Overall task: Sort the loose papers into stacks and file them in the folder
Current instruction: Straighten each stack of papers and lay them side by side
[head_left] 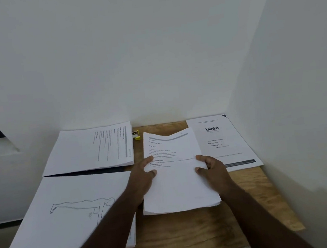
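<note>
On the desk point(190, 232), far left, lie a text stack point(92, 149) and, nearer, a line-drawing stack point(67, 214). The left hand point(142, 178) grips the left edge of the held sheaf point(176, 175), fingers point(152, 172) curled onto its face. The sheaf sits between both hands, long axis running away from the person, top edge sagging. The right hand point(211, 167) pinches the right edge. The blinkit sheet point(223, 143) lies just beside, right. Judgement: either hand could carry it; no folder is identifiable.
</note>
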